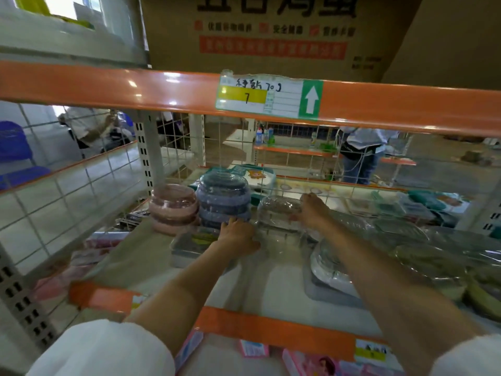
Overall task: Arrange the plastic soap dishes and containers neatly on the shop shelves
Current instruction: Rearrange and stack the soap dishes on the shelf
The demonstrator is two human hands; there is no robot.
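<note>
Two bare forearms reach in from the bottom edge. The left hand and right hand wear no gloves, rings or watch. White sleeves, soft and loose, are pushed up near the elbows, at 7 o'clock and 5 o'clock.

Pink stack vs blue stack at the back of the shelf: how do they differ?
The pink stack is translucent pink; the blue stack is blue-grey. The pink stack is shorter; the blue stack rises higher. The pink stack stands furthest left by the upright; the blue stack stands to its right, just behind the left hand. Both are round containers, stacked upright, side by side.
</note>
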